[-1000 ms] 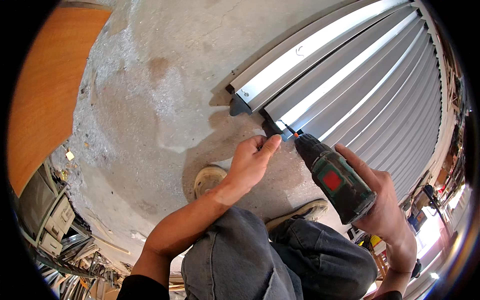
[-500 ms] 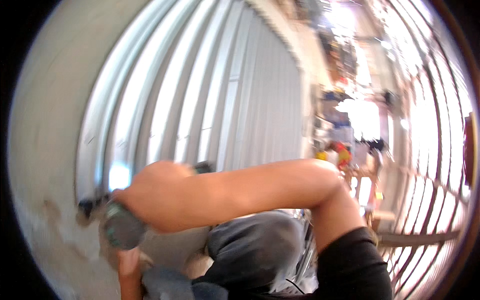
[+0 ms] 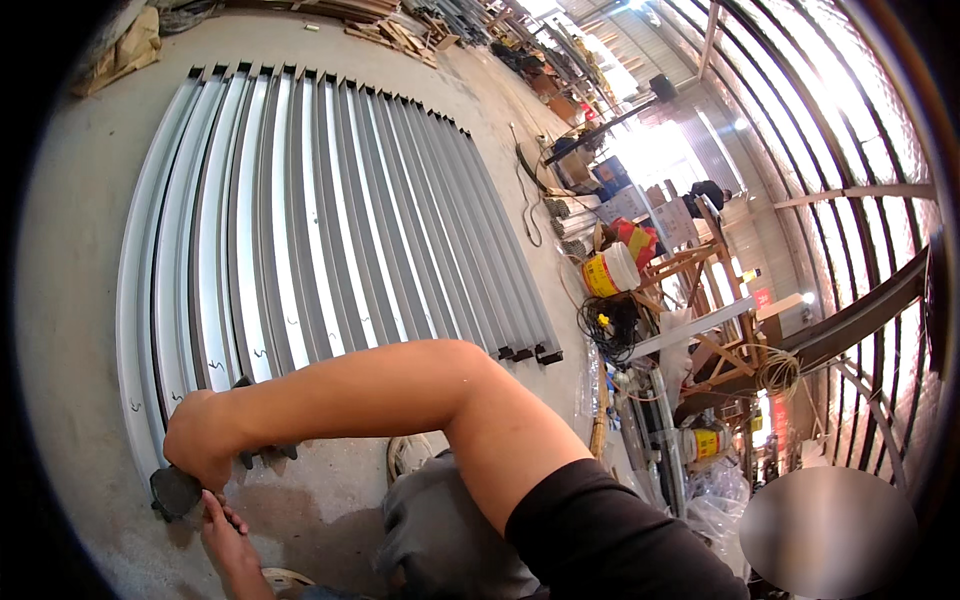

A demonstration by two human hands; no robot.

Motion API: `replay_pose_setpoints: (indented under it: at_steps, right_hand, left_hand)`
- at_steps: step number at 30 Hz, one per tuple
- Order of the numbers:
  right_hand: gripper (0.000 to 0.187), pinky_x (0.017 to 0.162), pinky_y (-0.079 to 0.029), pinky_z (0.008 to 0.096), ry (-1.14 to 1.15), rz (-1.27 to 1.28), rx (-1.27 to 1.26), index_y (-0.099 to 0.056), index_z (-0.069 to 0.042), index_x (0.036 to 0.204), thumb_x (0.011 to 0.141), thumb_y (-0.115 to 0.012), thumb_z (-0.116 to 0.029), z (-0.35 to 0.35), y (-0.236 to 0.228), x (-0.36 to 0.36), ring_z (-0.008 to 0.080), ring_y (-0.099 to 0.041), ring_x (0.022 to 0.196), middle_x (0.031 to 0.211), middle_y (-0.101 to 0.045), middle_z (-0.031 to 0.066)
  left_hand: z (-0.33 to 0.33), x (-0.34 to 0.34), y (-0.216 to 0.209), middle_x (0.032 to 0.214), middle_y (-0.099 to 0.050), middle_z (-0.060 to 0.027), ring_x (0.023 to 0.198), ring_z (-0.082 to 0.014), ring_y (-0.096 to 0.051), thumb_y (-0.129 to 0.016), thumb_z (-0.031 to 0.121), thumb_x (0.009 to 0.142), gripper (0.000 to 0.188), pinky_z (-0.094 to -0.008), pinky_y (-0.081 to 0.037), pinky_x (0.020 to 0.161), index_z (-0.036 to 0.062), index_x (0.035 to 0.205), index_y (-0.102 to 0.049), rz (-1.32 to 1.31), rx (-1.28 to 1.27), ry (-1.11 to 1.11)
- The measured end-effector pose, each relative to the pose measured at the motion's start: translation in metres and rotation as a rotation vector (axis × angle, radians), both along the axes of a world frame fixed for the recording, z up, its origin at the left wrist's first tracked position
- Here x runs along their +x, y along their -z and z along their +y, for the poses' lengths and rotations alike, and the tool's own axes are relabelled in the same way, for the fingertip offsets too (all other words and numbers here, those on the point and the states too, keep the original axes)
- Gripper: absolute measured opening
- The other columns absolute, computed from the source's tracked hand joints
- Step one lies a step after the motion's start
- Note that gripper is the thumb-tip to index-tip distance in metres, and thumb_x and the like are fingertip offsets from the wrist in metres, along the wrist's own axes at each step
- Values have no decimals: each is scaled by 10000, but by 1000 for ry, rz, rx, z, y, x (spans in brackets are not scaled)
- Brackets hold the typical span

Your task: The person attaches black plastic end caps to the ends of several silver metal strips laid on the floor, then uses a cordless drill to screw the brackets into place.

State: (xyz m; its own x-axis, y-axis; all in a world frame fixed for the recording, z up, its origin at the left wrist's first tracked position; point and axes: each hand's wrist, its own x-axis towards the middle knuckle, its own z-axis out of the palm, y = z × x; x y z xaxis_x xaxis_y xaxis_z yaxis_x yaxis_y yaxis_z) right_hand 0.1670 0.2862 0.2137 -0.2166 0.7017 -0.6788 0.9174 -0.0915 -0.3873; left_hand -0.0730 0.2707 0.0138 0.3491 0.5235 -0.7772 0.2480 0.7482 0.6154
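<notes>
A row of long grey metal channels [image 3: 285, 230] lies side by side on the concrete floor, with small dark pen marks near their near ends. My right arm reaches left across the near ends, and my right hand [image 3: 203, 437] is closed around a dark tool [image 3: 176, 491] with a rounded end. It sits at the near end of the leftmost channels; my hand hides its grip, so its kind is unclear. Just below it is my left hand [image 3: 228, 535], fingers curled, one fingertip close to or touching the tool. What those fingers hold, if anything, does not show.
My shoe [image 3: 408, 454] and grey-trousered knee are close by the near ends. At right stand a white-and-yellow bucket [image 3: 610, 270], coiled black cable [image 3: 608, 325] and a wooden frame [image 3: 700, 262]. Wood scraps [image 3: 395, 38] lie at the far end. A blurred oval covers the lower right.
The view has swung and sharpened, taking in the channels' full length and more of the workshop. My right hand and the tool appear lower and further left; both hands remain close together.
</notes>
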Motion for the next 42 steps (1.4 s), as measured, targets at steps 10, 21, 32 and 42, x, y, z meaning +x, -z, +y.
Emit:
replay_pose_setpoints:
  at_steps: [10, 21, 32, 42]
  right_hand:
    - [377, 853, -611, 436, 50, 84, -6, -846, -108, 1059, 782, -871, -361, 5, -24, 0, 289, -788, 954, 1010, -824, 133]
    - [827, 1037, -611, 462, 588, 499, 384, -449, -119, 1663, 954, -842, -283, -218, -68, 6, 343, -774, 1122, 1216, -788, 188]
    - [737, 1129, -523, 406, 1175, 770, 123, -572, -33, 1553, 913, -906, -183, -309, -46, -7, 212, -666, 1297, 1432, -700, 146]
    - [689, 1144, -523, 411, 1047, 693, 144, -625, -52, 1512, 902, -905, -206, -311, -37, 14, 245, -666, 1331, 1538, -638, 156]
  left_hand:
    - [-5, -4, 4, 814, -496, 68, 691, -66, -462, -713, 573, 1048, 437, -261, -378, 580, 136, 1054, -693, 0, 13, 22]
    - [-57, -12, -70, 1123, -742, -88, 1044, -206, -713, -626, 199, 1124, 220, -365, -586, 919, 34, 1261, -678, -457, -281, 111]
    - [-71, 1, -82, 1051, -711, -55, 957, -177, -675, -693, 145, 1085, 226, -315, -536, 813, 41, 1282, -657, -533, -500, 92]
    - [-73, 6, -81, 1036, -710, -93, 939, -170, -667, -703, 179, 1094, 209, -306, -532, 822, 34, 1241, -674, -619, -433, 170]
